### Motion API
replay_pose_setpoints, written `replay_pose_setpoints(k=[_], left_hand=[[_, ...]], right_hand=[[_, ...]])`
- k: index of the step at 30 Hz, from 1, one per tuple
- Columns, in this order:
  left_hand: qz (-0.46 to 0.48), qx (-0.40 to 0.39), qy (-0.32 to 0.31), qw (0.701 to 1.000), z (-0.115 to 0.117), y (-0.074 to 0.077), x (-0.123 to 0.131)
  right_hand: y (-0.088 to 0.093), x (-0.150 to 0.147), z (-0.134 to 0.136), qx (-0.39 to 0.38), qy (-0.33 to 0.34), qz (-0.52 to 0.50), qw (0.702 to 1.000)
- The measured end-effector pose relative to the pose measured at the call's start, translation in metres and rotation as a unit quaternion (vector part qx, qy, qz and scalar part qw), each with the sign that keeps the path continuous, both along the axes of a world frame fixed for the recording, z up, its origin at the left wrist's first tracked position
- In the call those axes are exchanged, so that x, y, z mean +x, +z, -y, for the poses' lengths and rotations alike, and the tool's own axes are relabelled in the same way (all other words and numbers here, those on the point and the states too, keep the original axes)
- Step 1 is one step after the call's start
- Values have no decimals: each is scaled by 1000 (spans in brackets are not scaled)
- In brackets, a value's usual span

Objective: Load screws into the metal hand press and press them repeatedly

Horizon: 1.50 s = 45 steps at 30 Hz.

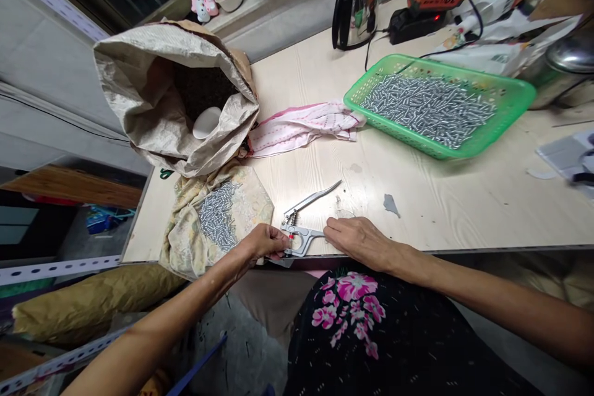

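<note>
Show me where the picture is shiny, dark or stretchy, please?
In the head view, light glares on the tabletop behind the silver tool, and the kettle gleams; in the head view, the inside of the sack is dark with shadow; also in the head view, the metal pot by the right edge looks stretched and softer.

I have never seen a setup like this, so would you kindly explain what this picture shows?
There is no machine here: each grip is a person's bare hand, seen by one head-worn camera looking forward and down. The right grip holds one handle of a silver metal, plier-like tool; the left grip is at its head beside a small red part, but exactly what it pinches is unclear. On the pale wood-grain tabletop, short silver metal pieces lie in a green perforated plastic basket and more lie on a beige patterned cloth.
</note>
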<state>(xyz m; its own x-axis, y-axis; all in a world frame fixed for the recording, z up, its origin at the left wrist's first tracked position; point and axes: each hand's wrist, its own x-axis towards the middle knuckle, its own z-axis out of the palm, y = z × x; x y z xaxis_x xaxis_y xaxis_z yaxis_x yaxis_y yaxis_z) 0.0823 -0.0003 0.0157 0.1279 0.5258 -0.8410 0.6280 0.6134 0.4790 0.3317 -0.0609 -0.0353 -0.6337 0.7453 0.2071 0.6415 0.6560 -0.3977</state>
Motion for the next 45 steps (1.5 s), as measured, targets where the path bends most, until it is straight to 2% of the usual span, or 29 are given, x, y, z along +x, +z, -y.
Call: replay_pose_setpoints(k=[4, 8, 12, 16, 22, 30, 32, 34, 36, 38, 40, 43, 45], left_hand=[[-18, -25, -16, 999, -4, 2, 1], [-28, -41, -22, 999, -7, 2, 1], [-12, -39, -21, 999, -6, 2, 0], [-11, -38, -19, 999, -6, 2, 0], [-14, -38, -15, 999, -5, 2, 0], [-17, -28, -11, 999, -3, 1, 0], [-34, -27, -25, 999, -1, 3, 0], [-80, 14, -79, 994, 4, 8, 2], [-138, 147, -167, 965, 11, 13, 5], [-155, 324, -256, 897, 17, 15, 11], [-114, 451, -325, 823, 19, 9, 18], [-37, 541, -416, 730, 10, -11, 28], [-9, 557, -456, 694, 0, -25, 32]], right_hand=[[2, 2, -2, 24, 4, 9, 1000], [6, 2, -1, 10, 8, 22, 1000], [12, 7, -3, -3, -44, 22, 999], [14, 15, -18, -13, -93, 38, 995], [19, 16, -34, -38, -82, 59, 994], [25, 12, -26, -21, -86, 56, 994], [25, 12, -23, -15, -81, 53, 995], [24, 11, -20, -9, -81, 51, 995], [24, 8, -16, -7, -88, 43, 995], [25, 5, -13, -13, -96, 29, 995], [27, 2, -10, -24, -105, 19, 994], [32, 2, -6, -45, -120, 9, 992], [36, 5, -2, -58, -126, 4, 990]])
